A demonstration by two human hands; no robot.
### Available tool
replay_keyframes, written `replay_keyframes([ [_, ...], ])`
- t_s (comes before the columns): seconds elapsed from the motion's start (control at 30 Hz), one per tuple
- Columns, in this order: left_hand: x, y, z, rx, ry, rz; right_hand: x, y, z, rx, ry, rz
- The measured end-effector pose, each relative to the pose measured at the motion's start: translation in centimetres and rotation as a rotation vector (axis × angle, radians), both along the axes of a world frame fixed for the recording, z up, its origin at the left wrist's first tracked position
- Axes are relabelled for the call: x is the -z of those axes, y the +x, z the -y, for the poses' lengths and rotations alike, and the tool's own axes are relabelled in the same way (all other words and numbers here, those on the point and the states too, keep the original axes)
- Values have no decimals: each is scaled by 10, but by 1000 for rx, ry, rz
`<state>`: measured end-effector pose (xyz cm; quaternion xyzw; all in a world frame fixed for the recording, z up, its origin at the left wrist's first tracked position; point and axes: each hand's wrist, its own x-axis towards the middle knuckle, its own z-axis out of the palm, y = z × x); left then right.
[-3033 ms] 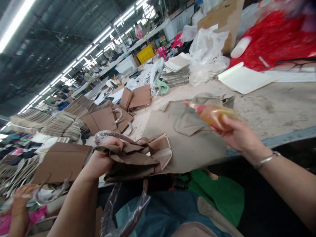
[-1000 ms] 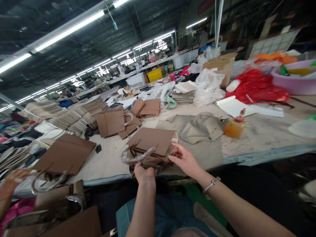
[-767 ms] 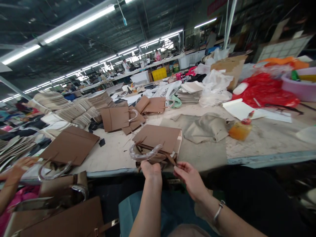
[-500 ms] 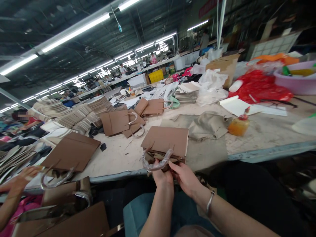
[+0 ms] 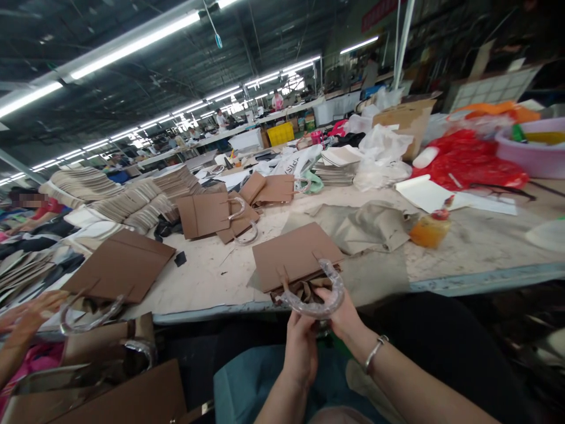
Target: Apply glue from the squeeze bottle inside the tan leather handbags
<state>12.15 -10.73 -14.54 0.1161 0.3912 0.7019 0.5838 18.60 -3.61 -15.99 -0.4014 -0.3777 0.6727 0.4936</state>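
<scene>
A brown handbag (image 5: 293, 253) lies on its side near the table's front edge, its opening turned toward me. Its curved handle, wrapped in clear plastic (image 5: 312, 307), arches over my hands. My right hand (image 5: 346, 312) is closed on the bag's open edge, with some fingers reaching into the dark lining (image 5: 304, 290). Below the handle, my left hand (image 5: 301, 341) is closed at the same opening; its fingertips are hidden. Under the bag a grey-beige cloth (image 5: 371, 274) covers part of the table.
More brown handbags (image 5: 205, 215) lie ahead to the left, beside stacked beige pieces (image 5: 132, 203). A co-worker's hand (image 5: 37, 309) is by another brown bag (image 5: 121, 265). Toward the right stand an orange glue bottle (image 5: 430, 228), red plastic (image 5: 470, 159) and a purple basin (image 5: 536, 154).
The handbag has turned on the table, and its handle has swung to the right. My right hand has moved up into the opening; my left has shifted slightly lower.
</scene>
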Motion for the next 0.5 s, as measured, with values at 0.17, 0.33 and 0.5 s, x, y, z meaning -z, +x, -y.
replay_keyframes([
  [0.17,11,-16,23,-115,-67,222,1,4,0,41,-53,25],
  [0.33,12,-31,27,39,-145,270,3,8,1,23,-50,102],
  [0.5,12,-45,5,303,-153,255,2,21,4,-20,23,217],
])
